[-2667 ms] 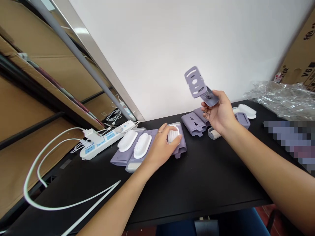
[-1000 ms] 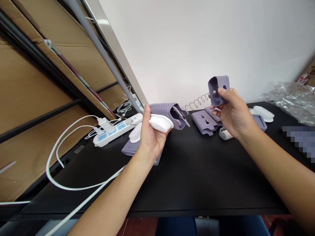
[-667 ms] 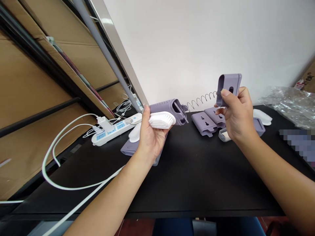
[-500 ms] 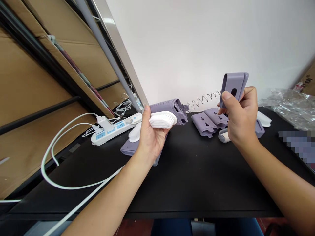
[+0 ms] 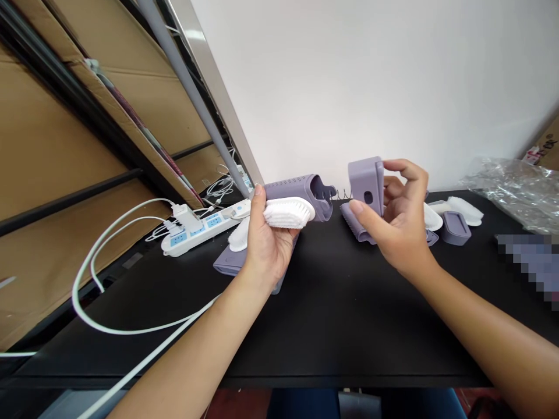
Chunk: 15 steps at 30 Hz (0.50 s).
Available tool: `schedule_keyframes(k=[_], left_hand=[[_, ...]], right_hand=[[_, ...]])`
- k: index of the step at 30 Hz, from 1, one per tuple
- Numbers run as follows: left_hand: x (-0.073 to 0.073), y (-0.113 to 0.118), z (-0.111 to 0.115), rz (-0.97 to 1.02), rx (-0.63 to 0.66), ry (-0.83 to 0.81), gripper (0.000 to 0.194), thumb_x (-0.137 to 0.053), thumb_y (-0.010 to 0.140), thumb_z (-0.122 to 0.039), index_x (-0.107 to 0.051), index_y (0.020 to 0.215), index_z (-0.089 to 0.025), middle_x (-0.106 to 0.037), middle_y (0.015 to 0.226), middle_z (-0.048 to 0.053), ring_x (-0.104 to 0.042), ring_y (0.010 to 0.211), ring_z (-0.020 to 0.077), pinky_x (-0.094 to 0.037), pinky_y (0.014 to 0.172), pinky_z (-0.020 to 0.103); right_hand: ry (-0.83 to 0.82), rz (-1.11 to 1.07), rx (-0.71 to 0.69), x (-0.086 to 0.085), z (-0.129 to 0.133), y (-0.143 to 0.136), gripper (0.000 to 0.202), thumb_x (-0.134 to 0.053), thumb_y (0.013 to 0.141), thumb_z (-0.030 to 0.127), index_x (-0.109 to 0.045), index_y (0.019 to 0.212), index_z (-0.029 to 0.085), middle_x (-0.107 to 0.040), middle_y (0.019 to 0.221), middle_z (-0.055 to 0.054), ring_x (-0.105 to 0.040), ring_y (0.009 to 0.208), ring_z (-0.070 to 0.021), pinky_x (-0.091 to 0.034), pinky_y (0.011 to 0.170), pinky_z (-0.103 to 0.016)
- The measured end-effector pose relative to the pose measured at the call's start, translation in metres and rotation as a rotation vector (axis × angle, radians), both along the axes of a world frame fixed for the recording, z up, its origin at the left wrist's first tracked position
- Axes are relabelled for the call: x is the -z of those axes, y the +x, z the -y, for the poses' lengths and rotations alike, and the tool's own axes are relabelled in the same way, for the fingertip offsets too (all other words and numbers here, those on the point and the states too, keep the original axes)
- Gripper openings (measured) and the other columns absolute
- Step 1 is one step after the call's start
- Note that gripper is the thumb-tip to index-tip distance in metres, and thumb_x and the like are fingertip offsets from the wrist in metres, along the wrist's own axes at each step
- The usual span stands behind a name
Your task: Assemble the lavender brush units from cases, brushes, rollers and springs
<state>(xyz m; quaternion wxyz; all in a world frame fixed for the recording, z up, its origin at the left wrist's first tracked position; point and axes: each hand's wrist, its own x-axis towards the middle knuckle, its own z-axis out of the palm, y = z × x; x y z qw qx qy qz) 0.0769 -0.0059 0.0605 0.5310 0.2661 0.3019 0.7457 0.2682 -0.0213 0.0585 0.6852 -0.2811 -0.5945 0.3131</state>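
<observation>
My left hand (image 5: 268,244) grips a purple perforated case (image 5: 290,189) together with a white bristled brush (image 5: 288,213), the brush lying along the case's near side. The case's open end faces right. In my right hand (image 5: 402,215) is a smaller purple cap piece (image 5: 365,185), held upright between thumb and fingers. A thin coiled spring (image 5: 341,195) spans the short gap from the case's open end towards the cap. Beneath my right hand, another purple case (image 5: 354,224) lies on the black table, partly hidden.
White brush parts (image 5: 465,210) and a small purple tray (image 5: 456,228) lie at right, near crumpled clear plastic (image 5: 515,189). At left are a power strip (image 5: 205,227) with white cables and a flat purple piece (image 5: 229,260).
My right hand has moved left and slightly down with the cap, closer to the case. The spring between them has become much shorter. My left hand has barely moved.
</observation>
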Motion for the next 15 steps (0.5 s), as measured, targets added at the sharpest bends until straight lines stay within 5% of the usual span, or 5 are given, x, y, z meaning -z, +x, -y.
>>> schedule_keyframes(k=[8,15], left_hand=[[0.003,0.008,0.004,0.014,0.012,0.106,0.027,-0.069,0.101,-0.050,-0.076,0.105,-0.024,-0.082,0.108,0.002,-0.078,0.098,0.0195,-0.065,0.077,0.026],[0.006,0.008,0.002,0.025,-0.012,0.131,0.027,-0.072,0.099,-0.049,-0.078,0.105,-0.023,-0.083,0.109,0.001,-0.079,0.099,0.0173,-0.065,0.087,0.024]], right_hand=[[-0.101,0.222,-0.065,0.014,-0.005,-0.002,0.070,-0.085,0.087,0.045,-0.053,0.147,0.034,-0.062,0.144,-0.008,-0.062,0.128,-0.0301,-0.061,0.084,-0.037],[-0.097,0.253,-0.065,0.013,-0.005,-0.002,0.066,-0.083,0.088,0.041,-0.051,0.145,0.032,-0.062,0.142,-0.009,-0.063,0.126,-0.0277,-0.061,0.085,-0.036]])
